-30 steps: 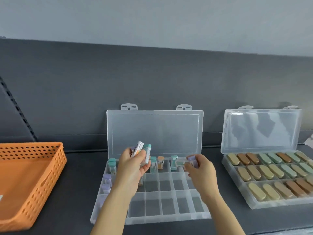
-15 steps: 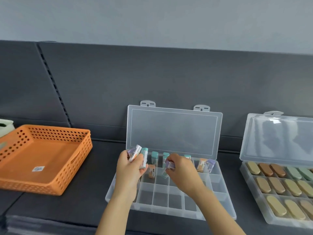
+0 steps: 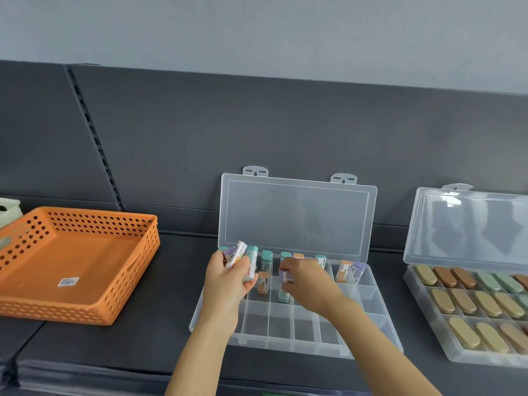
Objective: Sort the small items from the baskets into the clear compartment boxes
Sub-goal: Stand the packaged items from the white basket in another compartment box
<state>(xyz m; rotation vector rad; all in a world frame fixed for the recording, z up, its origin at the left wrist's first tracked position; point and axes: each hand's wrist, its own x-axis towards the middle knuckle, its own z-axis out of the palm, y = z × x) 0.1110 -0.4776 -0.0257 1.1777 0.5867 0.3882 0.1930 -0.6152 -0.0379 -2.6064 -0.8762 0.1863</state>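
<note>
R hand (image 3: 308, 284) has shifted left vs 1 s ago, from the far-right end of the back row to mid-box, purple-cap tube (image 3: 286, 277) still w/ it. Well left of both hands: orange basket (image 3: 71, 312), label sticker on its floor. L hand (image 3: 225, 284) has fingers curled round a bunch of tubes (image 3: 243, 261), barcode one on top, teal caps poking up, over the left rear corner of the clear compartment box (image 3: 280, 327); lid (image 3: 297, 218) stands open behind. Btwn the hands: teal-cap tube (image 3: 267, 261) upright, orange-cap tube (image 3: 263, 282) just in front. R hand pinches the purple-cap tube at its fingertips, low over the second-row compartments. Right of R hand: orange + purple tubes (image 3: 344, 271) in the back row. Further right: second box (image 3: 434, 324) w/ oval pieces
</note>
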